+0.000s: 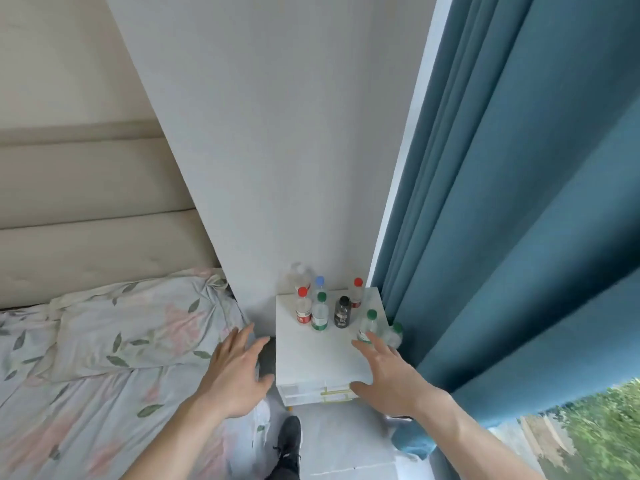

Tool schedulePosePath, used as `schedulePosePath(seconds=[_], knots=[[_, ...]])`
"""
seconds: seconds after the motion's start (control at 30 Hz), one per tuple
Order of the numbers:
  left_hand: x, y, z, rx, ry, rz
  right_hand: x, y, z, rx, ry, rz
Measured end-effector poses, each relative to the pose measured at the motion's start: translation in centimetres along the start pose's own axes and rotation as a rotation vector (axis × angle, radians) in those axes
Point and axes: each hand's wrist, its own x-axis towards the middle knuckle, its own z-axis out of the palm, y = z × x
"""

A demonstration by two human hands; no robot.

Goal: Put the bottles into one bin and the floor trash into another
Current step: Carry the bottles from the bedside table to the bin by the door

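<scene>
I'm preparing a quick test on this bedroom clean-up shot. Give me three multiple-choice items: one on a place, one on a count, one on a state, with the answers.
1. Where do most of the bottles stand?
A. on the bed
B. on the white nightstand
C. on the floor by the shoe

2. How many bottles have a red cap?
A. none
B. two
C. five

3. What is the right hand doing?
A. reaching, fingers spread, holding nothing
B. gripping the dark bottle
C. pulling the curtain

Answers:
1. B: the bottles cluster on the white nightstand beside the wall.
2. B: one red-capped bottle stands at the left, another red-capped bottle at the back right.
3. A: the right hand stretches towards the green-capped bottle with straight, empty fingers.
</scene>
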Motion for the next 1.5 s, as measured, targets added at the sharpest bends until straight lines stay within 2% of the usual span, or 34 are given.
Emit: schedulePosePath(seconds=[0.2,0.4,0.7,0.9,1.1,1.2,1.3,1.5], knots=[[13.3,-2.4,-2.3,0.021,-0.160,0.065,11.0,-1.3,-0.8,0.059,-0.051,0.134],[24.7,-1.9,-2.0,0.088,-0.328,0.137,19.4,-1.2,-0.5,0.045,-0.129,0.231],[34.9,-1.0,2.0,0.155,-0.414,0.152,30.9,-0.1,-0.5,-0.061,-0.201,0.190],[39.1,-1.4,5.8,0.160,-0.450,0.167,37.0,1.5,0.6,-0.154,-0.277,0.097],[41.3,-2.2,9.0,0.111,-0.468,0.131,40.0,4.5,4.1,-0.121,-0.383,0.109],[41.6,-2.6,10.3,0.008,-0.428,0.082,40.2,5.8,4.6,-0.084,-0.328,0.105],[41.2,-2.6,10.3,-0.068,-0.361,0.050,39.8,6.5,4.6,0.062,-0.226,0.185],[37.1,-1.4,6.1,-0.137,-0.210,0.035,34.9,5.5,1.7,0.230,-0.067,0.216]])
